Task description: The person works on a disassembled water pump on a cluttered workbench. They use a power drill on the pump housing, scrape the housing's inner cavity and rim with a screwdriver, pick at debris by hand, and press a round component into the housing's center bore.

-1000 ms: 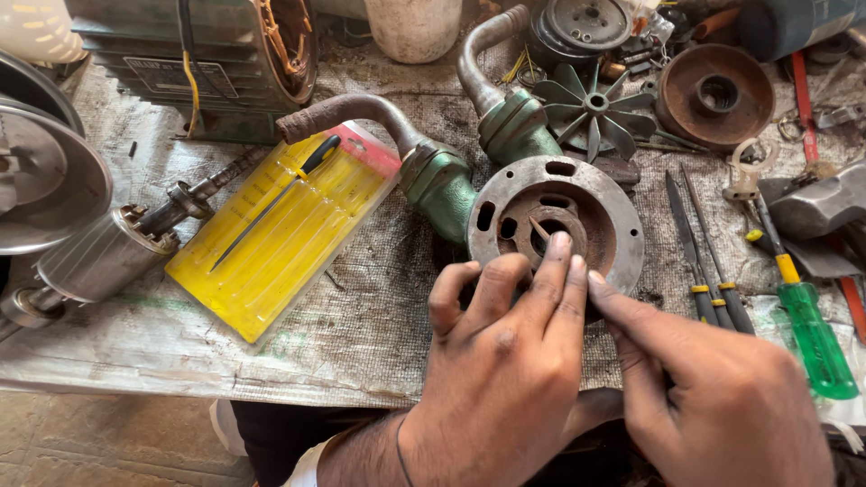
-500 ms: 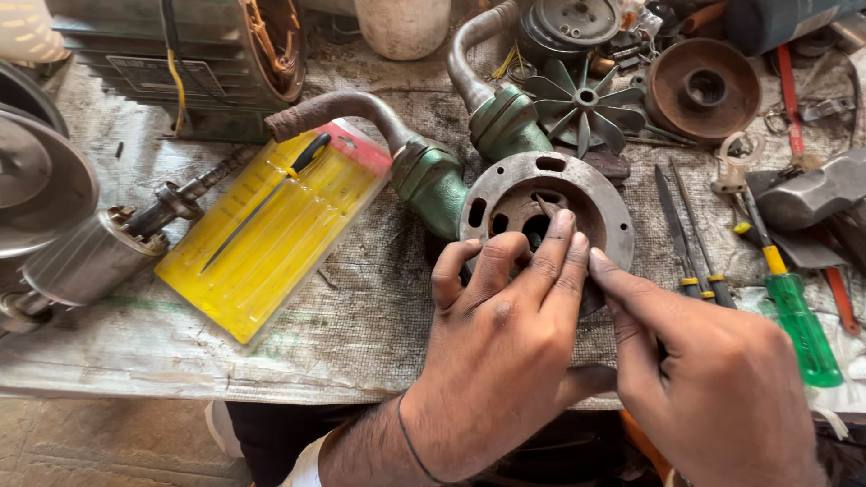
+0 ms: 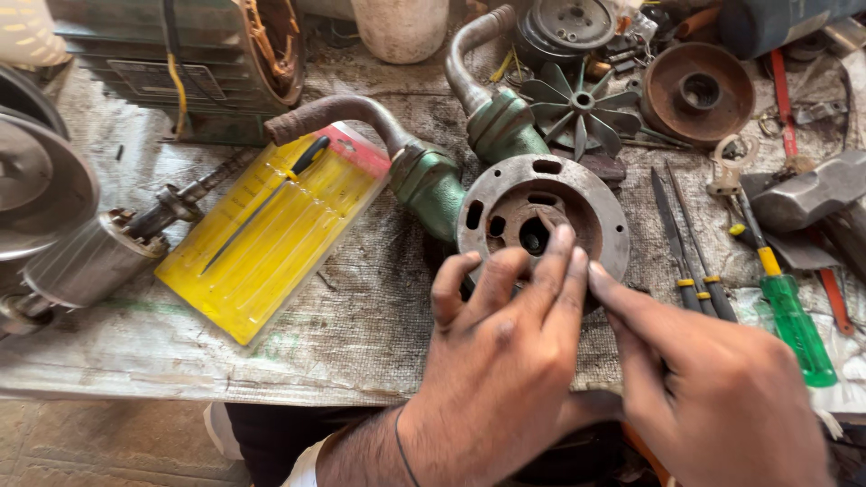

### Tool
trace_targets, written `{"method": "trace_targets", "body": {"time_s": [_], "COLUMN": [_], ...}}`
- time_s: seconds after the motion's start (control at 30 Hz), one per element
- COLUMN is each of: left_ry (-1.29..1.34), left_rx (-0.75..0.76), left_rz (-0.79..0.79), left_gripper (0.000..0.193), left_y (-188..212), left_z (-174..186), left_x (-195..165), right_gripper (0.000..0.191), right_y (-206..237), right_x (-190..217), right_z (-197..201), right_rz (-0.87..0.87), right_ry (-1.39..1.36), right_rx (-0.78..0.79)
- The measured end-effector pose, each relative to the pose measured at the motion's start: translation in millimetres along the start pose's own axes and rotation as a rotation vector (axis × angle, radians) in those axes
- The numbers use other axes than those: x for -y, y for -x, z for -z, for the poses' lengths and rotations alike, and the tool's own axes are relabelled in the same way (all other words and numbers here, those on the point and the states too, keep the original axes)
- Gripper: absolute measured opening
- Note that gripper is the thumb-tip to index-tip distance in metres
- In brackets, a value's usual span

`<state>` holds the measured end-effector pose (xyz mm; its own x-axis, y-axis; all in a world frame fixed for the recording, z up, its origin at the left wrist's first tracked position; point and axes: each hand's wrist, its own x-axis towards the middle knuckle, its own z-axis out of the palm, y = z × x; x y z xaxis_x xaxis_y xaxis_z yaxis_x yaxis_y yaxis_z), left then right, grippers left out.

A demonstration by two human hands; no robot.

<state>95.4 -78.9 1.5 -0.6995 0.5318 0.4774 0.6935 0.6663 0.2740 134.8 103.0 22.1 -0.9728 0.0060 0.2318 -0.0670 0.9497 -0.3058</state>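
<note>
A round grey pump plate [image 3: 541, 221] is seen lying flat on the counter [image 3: 361, 334], face up, right in the middle of the view, its central bore pointing straight up at the camera. Being a disc, no real long axis is shown by the plate itself; the green pump body [image 3: 428, 180] it sits against runs up and left, and two curved pipes [image 3: 334, 113] are carried away from it toward the far edge.

The left hand [image 3: 496, 361] is laid over the plate's near rim, fingers [image 3: 559, 257] spread loosely and pressed on the metal, nothing clasped in them. The right hand [image 3: 722, 397] is brought in from the right, its forefinger stretched out straight and touching the left hand's fingertips at the plate's edge; the other fingers are curled under, and whether anything is pinched there cannot be told.

Left of the plate, a yellow file pouch [image 3: 271, 234] is laid diagonally, with a dark file [image 3: 266, 203] on top, its handle end toward the far right. To the right, two thin files [image 3: 686, 243] and a green screwdriver [image 3: 789, 307] are lined up roughly front to back. A grey fan [image 3: 577, 108] and a rusty pulley [image 3: 699, 90] are set behind the plate, and a rotor [image 3: 99, 257] is parked at the left.
</note>
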Motion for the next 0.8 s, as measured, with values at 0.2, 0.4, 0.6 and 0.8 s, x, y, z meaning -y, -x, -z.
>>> {"method": "trace_targets", "body": {"time_s": [0.2,0.4,0.6,0.8], "left_ry": [0.074,-0.009,-0.008,0.062], "left_rx": [-0.036,-0.048,-0.064,0.015], "left_rz": [-0.021,-0.021,-0.037,-0.068], "left_gripper": [0.101,0.098,0.092,0.102], "left_y": [-2,1,2,0], "left_z": [-4,-15,-21,-16], "left_x": [0,-6,-6,-4], "right_gripper": [0.037,0.036,0.038,0.038], "right_y": [-3,1,4,12], "right_x": [-1,0,5,5], "right_z": [9,5,5,2], "right_rz": [-0.06,-0.056,-0.076,-0.105], "right_ry": [0.02,0.078,0.138,0.216], "right_rx": [0.022,-0.032,-0.005,-0.007]}}
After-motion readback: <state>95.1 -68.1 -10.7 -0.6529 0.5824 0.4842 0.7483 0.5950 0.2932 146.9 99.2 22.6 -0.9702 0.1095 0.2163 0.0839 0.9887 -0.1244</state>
